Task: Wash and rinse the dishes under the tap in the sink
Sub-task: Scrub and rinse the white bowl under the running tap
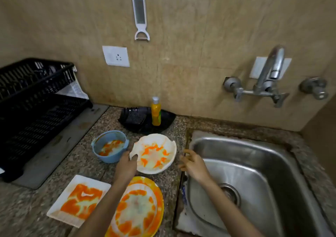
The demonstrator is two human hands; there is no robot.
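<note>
Granite counter (87,165), with a steel sink (258,165) set into its right side.

Dishes, four, all smeared orange and white, all on the counter left of the sink:
- White scalloped bowl (154,154), nearest the sink rim, centre of the counter.
- Blue pot (110,146) with side handles, just left of the white bowl.
- White square plate (80,199), near left.
- Yellow round plate (138,209), near centre, partly under the left forearm.

Hands:
- Left hand (127,165), thumb lying over the near-left rim of the white bowl and fingers at its outer edge, grasping it; the bowl sits on the counter.
- Right hand (192,162), fingers spread and loosely curled, holding nothing, over the sink's left rim just right of the white bowl and apart from it.

Sink basin: bare steel, drain (230,193) showing near the right forearm.

Far wall, tiled: tap (271,76) above the sink with a valve handle at each side; socket plate (116,55); white peeler-grater (140,14) hanging from a hook.

Far counter: black tray (163,122) carrying a yellow soap bottle (156,113) and a dark scrubber (134,115).

Left: black dish rack (34,98) on a grey drain mat (54,156).
</note>
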